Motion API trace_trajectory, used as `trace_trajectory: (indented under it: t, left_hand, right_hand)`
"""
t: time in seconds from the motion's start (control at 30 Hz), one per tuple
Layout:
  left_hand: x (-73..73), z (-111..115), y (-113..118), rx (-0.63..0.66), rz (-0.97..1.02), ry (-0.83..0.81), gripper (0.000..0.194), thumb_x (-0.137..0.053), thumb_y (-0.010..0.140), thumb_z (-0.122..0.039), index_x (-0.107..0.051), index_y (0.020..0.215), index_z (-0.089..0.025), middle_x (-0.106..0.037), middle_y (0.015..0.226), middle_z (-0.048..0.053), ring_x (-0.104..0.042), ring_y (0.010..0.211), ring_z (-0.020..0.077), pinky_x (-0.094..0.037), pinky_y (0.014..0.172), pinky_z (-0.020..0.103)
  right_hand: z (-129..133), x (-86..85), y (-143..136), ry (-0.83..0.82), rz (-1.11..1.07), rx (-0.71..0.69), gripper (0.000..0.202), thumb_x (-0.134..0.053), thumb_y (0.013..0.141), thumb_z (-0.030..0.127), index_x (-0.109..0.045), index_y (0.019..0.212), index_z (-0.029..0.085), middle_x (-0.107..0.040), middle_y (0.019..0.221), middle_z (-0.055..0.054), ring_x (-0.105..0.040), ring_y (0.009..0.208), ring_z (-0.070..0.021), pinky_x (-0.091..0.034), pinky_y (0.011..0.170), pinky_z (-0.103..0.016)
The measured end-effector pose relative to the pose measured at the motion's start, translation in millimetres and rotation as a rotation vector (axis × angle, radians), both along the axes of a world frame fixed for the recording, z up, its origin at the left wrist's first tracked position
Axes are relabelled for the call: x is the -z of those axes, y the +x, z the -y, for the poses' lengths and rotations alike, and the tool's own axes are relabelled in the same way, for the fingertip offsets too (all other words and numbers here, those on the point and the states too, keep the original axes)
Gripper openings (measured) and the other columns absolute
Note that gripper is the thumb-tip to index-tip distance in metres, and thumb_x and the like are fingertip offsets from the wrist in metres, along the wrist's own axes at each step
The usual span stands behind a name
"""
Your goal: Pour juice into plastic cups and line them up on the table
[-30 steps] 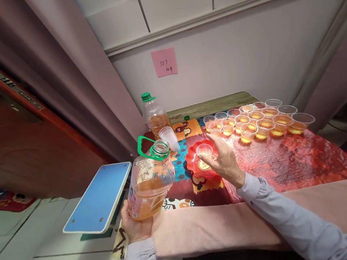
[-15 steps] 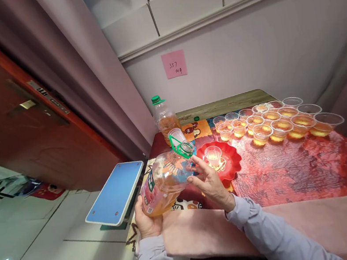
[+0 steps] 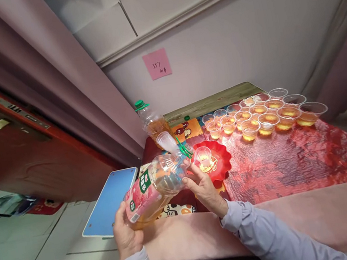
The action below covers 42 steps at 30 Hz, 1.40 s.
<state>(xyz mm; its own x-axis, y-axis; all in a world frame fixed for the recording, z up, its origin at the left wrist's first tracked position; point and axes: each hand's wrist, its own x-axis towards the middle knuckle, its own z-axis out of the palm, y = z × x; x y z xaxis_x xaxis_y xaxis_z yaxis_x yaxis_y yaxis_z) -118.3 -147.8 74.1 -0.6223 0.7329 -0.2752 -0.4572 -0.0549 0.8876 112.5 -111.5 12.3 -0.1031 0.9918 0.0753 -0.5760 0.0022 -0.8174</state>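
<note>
A large clear bottle (image 3: pixel 147 197) with a pink label and amber liquid is tilted, its open mouth toward the right, near the red scalloped dish (image 3: pixel 224 161). My left hand (image 3: pixel 126 232) is wrapped round its base. My right hand (image 3: pixel 205 187) holds the bottle near its neck, by the green ring (image 3: pixel 184 149). Inside the red dish stands a clear plastic cup (image 3: pixel 204 157). Behind the bottle's neck are stacked clear cups (image 3: pixel 166 142). Several cups of amber liquid (image 3: pixel 269 122) stand in rows on the right of the table.
Another bottle with a green cap (image 3: pixel 155 124) stands at the back left. A green cap (image 3: pixel 186 118) lies near the wall. A blue board (image 3: pixel 110 199) is left of the table. The red-patterned cloth (image 3: pixel 287 163) has a pink front border (image 3: pixel 326 215).
The bottle has turned so its label faces up more and its base lies further left, with my left hand. The whole view has shifted and tilted a little.
</note>
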Motion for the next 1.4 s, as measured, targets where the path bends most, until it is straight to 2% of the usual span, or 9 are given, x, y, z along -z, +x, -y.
trace_trajectory:
  t: [0.2, 0.4, 0.57, 0.67, 0.83, 1.07, 1.27, 1.4]
  left_hand:
    - [-20.8, -2, 6, 0.007, -0.035, -0.038, 0.011, -0.072, 0.085, -0.024, -0.076, 0.093, -0.018, -0.082, 0.087, 0.003, -0.081, 0.085, 0.0261, -0.067, 0.092, 0.043]
    - [-33.1, -6, 10, 0.018, -0.099, -0.090, 0.016, -0.072, 0.085, -0.026, -0.079, 0.096, -0.018, -0.083, 0.089, 0.006, -0.081, 0.091, 0.0301, -0.068, 0.088, 0.044]
    - [-39.8, -10, 15, -0.002, -0.096, -0.108, 0.011, -0.070, 0.086, -0.023, -0.079, 0.091, -0.017, -0.081, 0.083, 0.003, -0.077, 0.073, 0.0224, -0.068, 0.081, 0.037]
    - [-43.2, -11, 17, 0.006, -0.095, -0.114, 0.012, -0.069, 0.087, -0.022, -0.079, 0.091, -0.016, -0.081, 0.083, 0.003, -0.077, 0.071, 0.0218, -0.068, 0.080, 0.037]
    - [-46.8, -13, 19, -0.009, -0.129, -0.108, 0.013, -0.068, 0.088, -0.021, -0.080, 0.092, -0.016, -0.082, 0.086, 0.004, -0.075, 0.070, 0.0196, -0.067, 0.074, 0.032]
    - [-48.2, -14, 21, -0.027, -0.179, -0.126, 0.014, -0.068, 0.087, -0.022, -0.080, 0.093, -0.018, -0.083, 0.088, 0.003, -0.078, 0.079, 0.0231, -0.068, 0.073, 0.034]
    - [-48.9, -15, 22, -0.063, -0.180, -0.117, 0.013, -0.070, 0.088, -0.020, -0.081, 0.092, -0.017, -0.083, 0.087, 0.004, -0.076, 0.071, 0.0195, -0.064, 0.061, 0.027]
    - [-46.8, -16, 19, -0.054, -0.189, -0.100, 0.014, -0.071, 0.088, -0.020, -0.083, 0.095, -0.016, -0.084, 0.089, 0.004, -0.075, 0.070, 0.0186, -0.063, 0.062, 0.026]
  right_hand:
    - [0, -1.0, 0, -0.044, 0.009, -0.019, 0.078, -0.082, 0.086, 0.065, -0.063, 0.153, 0.028, -0.067, 0.153, -0.008, -0.074, 0.122, -0.0336, -0.070, 0.089, -0.046]
    - [1, -7.7, 4, -0.085, -0.056, -0.069, 0.077, -0.081, 0.089, 0.064, -0.061, 0.155, 0.030, -0.059, 0.164, -0.007, -0.072, 0.128, -0.0320, -0.069, 0.096, -0.047]
    - [1, -9.0, 6, -0.115, -0.067, -0.083, 0.081, -0.081, 0.087, 0.066, -0.059, 0.156, 0.030, -0.060, 0.162, -0.008, -0.072, 0.128, -0.0315, -0.069, 0.098, -0.049]
    - [1, -9.2, 7, -0.116, -0.087, -0.094, 0.076, -0.080, 0.089, 0.066, -0.062, 0.153, 0.029, -0.064, 0.157, -0.009, -0.071, 0.130, -0.0315, -0.068, 0.100, -0.050]
    - [1, -9.7, 7, -0.121, -0.114, -0.102, 0.074, -0.081, 0.088, 0.066, -0.063, 0.151, 0.030, -0.067, 0.154, -0.007, -0.071, 0.131, -0.0315, -0.067, 0.102, -0.049]
    - [2, -11.5, 8, -0.117, -0.143, -0.124, 0.071, -0.080, 0.089, 0.065, -0.065, 0.149, 0.030, -0.064, 0.158, -0.007, -0.069, 0.136, -0.0321, -0.064, 0.108, -0.052]
    - [2, -11.3, 7, -0.136, -0.159, -0.127, 0.070, -0.081, 0.089, 0.064, -0.066, 0.148, 0.031, -0.063, 0.159, -0.007, -0.069, 0.136, -0.0327, -0.063, 0.109, -0.054]
    - [2, -10.9, 6, -0.130, -0.164, -0.131, 0.069, -0.080, 0.090, 0.063, -0.066, 0.149, 0.032, -0.064, 0.158, -0.008, -0.068, 0.137, -0.0324, -0.064, 0.107, -0.052]
